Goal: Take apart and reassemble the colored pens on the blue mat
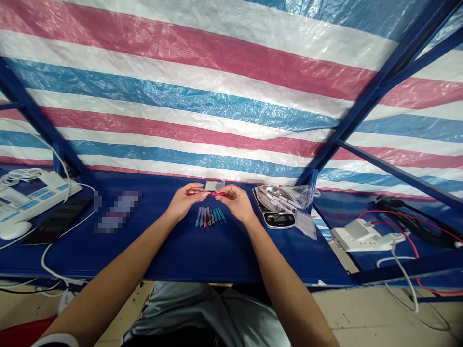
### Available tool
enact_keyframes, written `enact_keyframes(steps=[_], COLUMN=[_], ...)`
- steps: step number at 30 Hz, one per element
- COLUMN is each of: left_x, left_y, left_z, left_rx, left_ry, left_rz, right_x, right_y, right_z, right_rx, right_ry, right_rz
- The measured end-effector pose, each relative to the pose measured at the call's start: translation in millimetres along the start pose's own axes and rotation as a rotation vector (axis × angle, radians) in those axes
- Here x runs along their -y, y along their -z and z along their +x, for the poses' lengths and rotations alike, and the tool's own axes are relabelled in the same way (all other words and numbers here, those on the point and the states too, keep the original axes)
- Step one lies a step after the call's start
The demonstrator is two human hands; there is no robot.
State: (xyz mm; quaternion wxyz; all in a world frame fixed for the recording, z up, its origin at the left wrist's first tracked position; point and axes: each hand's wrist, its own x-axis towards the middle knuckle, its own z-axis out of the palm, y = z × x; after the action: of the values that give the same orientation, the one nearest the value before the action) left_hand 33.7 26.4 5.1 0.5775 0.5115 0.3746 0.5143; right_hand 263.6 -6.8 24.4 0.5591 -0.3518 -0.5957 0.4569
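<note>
Between my two hands a slim red pen point(210, 193) lies level, a little above the blue table. My left hand point(186, 200) pinches its left end with thumb and fingers. At the other end my right hand point(233, 200) grips the red barrel. Whether the pen is in one piece or two I cannot tell. Just below it on the table, several pens point(210, 217) lie side by side in a row, with purple, red, black and teal bodies. Behind the held pen is a small clear bag point(214, 185) with pale contents.
A kitchen scale point(278, 220) with a metal bowl and plastic-wrapped white items stands at the right. A clear packet point(306, 224) lies beside it. At the left are a black phone-like slab point(58, 220), a white power strip point(34, 202) and cables. Blue metal posts flank the table.
</note>
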Motion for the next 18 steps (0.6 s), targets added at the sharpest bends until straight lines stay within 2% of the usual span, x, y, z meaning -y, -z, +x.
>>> enact_keyframes(steps=[3, 7, 11, 16, 18], left_x=[6, 9, 6, 4, 4], left_y=[-5.0, -10.5, -11.1, -9.2, -9.1], left_z=[2, -1, -2, -1, -1], left_rx=[-0.069, -0.047, -0.017, -0.035, -0.023], left_ry=[0.084, 0.079, 0.063, 0.038, 0.038], left_rz=[-0.232, -0.345, -0.323, -0.323, -0.305], right_x=[-1, -4, -2, 1, 0], right_y=[-11, -17, -13, -5, -4], right_z=[0, 0, -1, -1, -2], right_rx=[-0.082, -0.165, -0.064, 0.048, 0.076], right_ry=[0.031, -0.031, -0.199, -0.114, -0.189], right_rz=[0.031, 0.063, 0.053, 0.006, -0.029])
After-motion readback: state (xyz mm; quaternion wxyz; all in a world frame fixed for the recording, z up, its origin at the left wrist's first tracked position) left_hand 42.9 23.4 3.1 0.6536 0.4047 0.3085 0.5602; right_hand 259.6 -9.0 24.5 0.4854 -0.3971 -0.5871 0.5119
